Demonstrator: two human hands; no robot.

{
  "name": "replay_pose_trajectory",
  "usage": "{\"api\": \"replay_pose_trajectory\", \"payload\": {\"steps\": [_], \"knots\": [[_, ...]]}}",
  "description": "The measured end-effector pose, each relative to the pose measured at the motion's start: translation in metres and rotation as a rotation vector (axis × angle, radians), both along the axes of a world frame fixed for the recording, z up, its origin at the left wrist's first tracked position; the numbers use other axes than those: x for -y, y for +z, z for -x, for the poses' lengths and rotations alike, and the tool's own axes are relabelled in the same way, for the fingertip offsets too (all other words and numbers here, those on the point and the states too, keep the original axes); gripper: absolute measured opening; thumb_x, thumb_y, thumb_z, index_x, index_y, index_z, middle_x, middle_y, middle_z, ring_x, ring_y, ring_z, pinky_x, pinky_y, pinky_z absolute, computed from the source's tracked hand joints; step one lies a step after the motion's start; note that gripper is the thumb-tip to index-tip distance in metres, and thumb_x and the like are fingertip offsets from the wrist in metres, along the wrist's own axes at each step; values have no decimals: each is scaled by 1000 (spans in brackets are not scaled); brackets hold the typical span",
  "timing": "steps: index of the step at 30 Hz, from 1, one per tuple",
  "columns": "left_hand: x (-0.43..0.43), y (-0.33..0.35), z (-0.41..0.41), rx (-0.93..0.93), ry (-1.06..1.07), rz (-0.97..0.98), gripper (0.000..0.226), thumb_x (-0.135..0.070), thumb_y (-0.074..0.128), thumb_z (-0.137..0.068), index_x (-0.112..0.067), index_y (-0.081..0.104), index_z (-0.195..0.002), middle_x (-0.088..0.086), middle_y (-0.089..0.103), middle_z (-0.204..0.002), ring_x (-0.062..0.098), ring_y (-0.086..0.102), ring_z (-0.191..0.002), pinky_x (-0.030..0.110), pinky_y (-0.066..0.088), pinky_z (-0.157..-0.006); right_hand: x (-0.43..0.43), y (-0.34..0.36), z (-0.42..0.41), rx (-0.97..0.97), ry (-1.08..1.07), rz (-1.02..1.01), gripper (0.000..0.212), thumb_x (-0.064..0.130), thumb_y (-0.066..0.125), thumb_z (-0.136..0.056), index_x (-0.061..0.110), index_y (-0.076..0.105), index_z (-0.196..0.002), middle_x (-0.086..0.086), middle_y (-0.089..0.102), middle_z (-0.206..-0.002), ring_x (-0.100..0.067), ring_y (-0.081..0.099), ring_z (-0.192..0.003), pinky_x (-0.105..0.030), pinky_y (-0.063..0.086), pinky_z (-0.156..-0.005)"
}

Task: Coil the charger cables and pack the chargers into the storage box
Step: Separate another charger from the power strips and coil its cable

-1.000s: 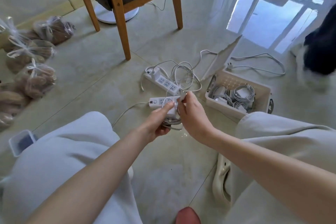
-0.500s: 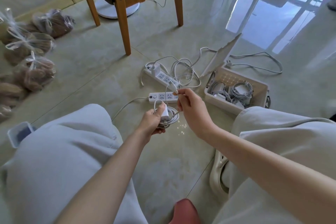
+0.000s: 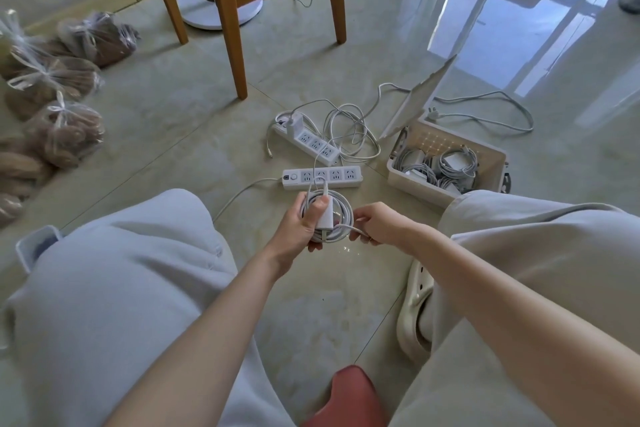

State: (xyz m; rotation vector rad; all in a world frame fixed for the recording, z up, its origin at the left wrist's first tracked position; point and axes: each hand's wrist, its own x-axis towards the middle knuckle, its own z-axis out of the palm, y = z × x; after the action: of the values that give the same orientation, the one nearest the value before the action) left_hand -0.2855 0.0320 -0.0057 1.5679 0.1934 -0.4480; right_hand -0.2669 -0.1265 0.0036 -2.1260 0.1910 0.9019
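Head view.

Change over the last 1 s: the right hand (image 3: pixel 379 224) was raised over the near power strip (image 3: pixel 341 175) with the cable's free end. It has now dropped to the lower right edge of the coil (image 3: pixel 341 208). Reading: 1 more turn laid on, so the winding step is close to done for this unit. Packing is not yet started.

Left hand (image 3: pixel 301 222): fingers and thumb curled round the white charger (image 3: pixel 325 217) and the coil together, held above the floor between the knees. Right hand: fingertips pinching 1 strand where it leaves the coil.

A thin strand rises from the top of the coil across the near strip. Cannot tell whether it joins the loose cable (image 3: pixel 356 146) on the floor beyond.

Storage box (image 3: pixel 412 184): on the floor to the right, near the right knee, its lid (image 3: pixel 417 104) propped up behind it.

Counts:
- Chargers in hand: 1.
- Chargers plugged into the far power strip (image 3: pixel 311 142): 1, the plugged charger (image 3: pixel 295 121).
- Power strips: 2.
- Boxes: 1. It holds at least 3 coiled bundles; exact number unreadable.
- Loose tangles of cable by the strips: 1.

Judgement: at least 1 more charger remains to unplug and coil.
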Motion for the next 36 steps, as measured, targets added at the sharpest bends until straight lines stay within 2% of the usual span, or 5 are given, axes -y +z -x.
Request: {"api": "replay_pose_trajectory", "payload": {"steps": [5, 11, 16, 29, 36], "knots": [[-3, 6, -1, -54, -13, 53, 18, -36, 43, -98, -20, 49, -101, 6, 52, -70, 15, 46, -46, 22, 37, -40, 0, 5, 5, 81, 6, -122, 50, -11, 27, -85, 24, 59, -70, 2, 54, -65, -10, 37, -54, -19, 32, -51], [-5, 7, 0, -198, -111, 69, 44, -46, 39, -96, -9, 51, -117, 4, 57, -68, 16, 49, -47, 21, 40, -41, 4, 12, 15, 185, -12, -155, 37, -11, 37, -87, 13, 64, -85, 16, 51, -39, -1, 40, -43, -7, 30, -44], [-3, 4, 2, -234, -117, 58, 48, -49, 39, -96, -9, 52, -118, 3, 57, -65, 16, 50, -47, 21, 40, -41, -1, 3, 19, 134, -329, -254, 6, 11, 54, -93, 9, 58, -96, 0, 58, -63, -4, 50, -50, -10, 39, -47], [11, -12, 13, -325, 90, -10, 36, -49, 42, -94, -17, 53, -107, 7, 59, -82, 16, 52, -55, 19, 42, -40, -30, -17, 24, -65, -682, -273, 33, 28, 46, -92, -1, 61, -89, -18, 66, -95, -27, 61, -90, -46, 45, -99], [9, -13, 12, -288, 121, -5, 39, -52, 41, -94, -17, 57, -102, -1, 59, -67, 12, 50, -46, 21, 41, -46, -27, -6, 29, -171, -879, -565, 38, 7, 46, -96, -10, 43, -130, -19, 55, -121, -15, 59, -90, -23, 50, -89]]}}
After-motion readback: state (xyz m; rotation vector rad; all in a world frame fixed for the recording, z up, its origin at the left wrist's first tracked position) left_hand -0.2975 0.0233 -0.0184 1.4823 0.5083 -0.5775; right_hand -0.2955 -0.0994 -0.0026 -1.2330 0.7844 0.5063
